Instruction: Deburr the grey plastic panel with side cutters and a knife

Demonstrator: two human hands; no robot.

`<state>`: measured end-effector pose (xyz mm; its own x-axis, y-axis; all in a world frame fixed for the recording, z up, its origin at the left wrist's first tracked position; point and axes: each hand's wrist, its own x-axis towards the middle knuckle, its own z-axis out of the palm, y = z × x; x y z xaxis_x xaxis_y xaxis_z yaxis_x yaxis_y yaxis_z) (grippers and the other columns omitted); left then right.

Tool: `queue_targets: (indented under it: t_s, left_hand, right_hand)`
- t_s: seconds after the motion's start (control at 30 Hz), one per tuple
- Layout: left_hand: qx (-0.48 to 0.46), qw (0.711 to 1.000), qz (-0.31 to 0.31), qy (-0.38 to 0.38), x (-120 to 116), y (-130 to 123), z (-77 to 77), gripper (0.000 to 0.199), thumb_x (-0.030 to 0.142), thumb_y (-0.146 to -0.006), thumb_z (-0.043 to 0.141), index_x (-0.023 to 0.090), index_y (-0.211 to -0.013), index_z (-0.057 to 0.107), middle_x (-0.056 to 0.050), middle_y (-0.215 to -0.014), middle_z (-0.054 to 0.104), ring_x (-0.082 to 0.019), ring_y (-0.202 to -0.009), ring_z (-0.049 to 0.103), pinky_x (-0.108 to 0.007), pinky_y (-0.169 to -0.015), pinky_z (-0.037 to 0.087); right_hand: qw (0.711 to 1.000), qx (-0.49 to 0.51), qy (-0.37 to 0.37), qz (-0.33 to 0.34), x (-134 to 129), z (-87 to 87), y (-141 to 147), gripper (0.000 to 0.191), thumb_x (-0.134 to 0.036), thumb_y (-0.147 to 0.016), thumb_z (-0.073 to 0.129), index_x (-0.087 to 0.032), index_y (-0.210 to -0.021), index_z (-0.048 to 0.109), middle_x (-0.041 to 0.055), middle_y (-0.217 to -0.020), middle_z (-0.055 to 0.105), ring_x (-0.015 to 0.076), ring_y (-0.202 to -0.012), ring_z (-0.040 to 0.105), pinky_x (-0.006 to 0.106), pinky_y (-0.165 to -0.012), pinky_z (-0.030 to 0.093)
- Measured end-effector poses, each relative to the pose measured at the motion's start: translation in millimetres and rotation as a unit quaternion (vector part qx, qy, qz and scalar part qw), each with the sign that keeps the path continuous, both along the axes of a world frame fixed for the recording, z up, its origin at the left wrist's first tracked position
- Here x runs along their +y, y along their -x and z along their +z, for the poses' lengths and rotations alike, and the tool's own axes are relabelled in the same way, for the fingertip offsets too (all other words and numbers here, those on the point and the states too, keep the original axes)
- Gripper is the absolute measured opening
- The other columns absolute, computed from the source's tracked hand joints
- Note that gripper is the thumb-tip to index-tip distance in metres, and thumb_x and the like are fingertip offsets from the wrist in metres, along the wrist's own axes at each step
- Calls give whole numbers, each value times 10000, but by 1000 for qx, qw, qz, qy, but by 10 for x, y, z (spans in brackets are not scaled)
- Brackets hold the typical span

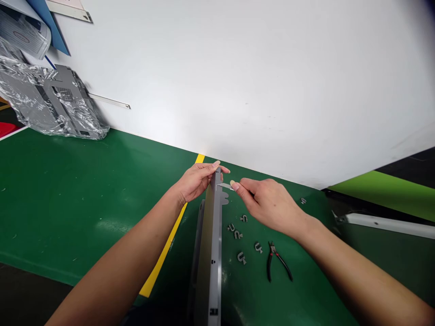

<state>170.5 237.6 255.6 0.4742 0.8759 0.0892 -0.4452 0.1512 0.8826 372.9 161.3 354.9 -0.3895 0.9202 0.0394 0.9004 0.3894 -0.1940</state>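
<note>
A long grey plastic panel (215,240) stands on its edge on the green table, its narrow side facing up. My left hand (200,179) grips its far end, thumb on top and fingers around the side. In my right hand (268,199) is a thin knife blade (224,185), pinched between thumb and fingers, the handle hidden by the hand. Its tip touches the panel's edge just below my left fingers. A grey tab (224,198) juts from the panel's right side. Several small U-shaped grey plastic pieces (241,258) lie to the right, near black-handled cutting pliers (277,262).
The green table (84,194) carries a yellow stripe (166,244) left of the panel. Grey parts in clear plastic wrap (61,99) rest at the back left, under hanging papers (23,31). A white wall board (254,81) rises behind. One small grey piece (303,200) lies beyond my right wrist.
</note>
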Motion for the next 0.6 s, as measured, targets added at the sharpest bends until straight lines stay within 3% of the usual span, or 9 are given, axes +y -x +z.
queue_targets:
  t_s: [0.1,0.23,0.4,0.6]
  left_hand:
    - [5,1000,5,-23,-31,28,19,471,572,-943,625,149,-1040,807,-97,-901,686,-181,-849,609,-321,-798,476]
    - [91,992,-7,-92,-153,152,117,436,519,-924,675,203,-1213,760,-131,-1144,717,-268,-1164,606,-407,-1029,444]
    - [187,976,-59,-96,-278,310,227,751,409,-779,858,344,-1467,563,-106,-1488,585,-302,-1342,541,-436,-1086,444]
    - [167,982,-18,-86,-241,253,232,454,516,-944,645,275,-1327,691,-102,-1390,679,-306,-1413,502,-515,-1221,326]
  right_hand:
    - [990,129,37,-46,-33,6,-31,553,-653,-1041,360,-228,-689,327,-62,-551,337,118,-523,284,300,-518,230]
    - [970,213,31,-113,-95,22,-105,577,-706,-1002,419,-227,-681,418,-65,-566,337,112,-536,311,288,-516,261]
    - [953,256,48,-155,-169,-20,-211,578,-735,-972,460,-225,-705,514,-68,-563,356,104,-516,312,286,-496,258]
    - [940,287,72,-168,-265,-64,-269,581,-744,-968,459,-226,-708,501,-65,-584,350,103,-537,308,289,-511,237]
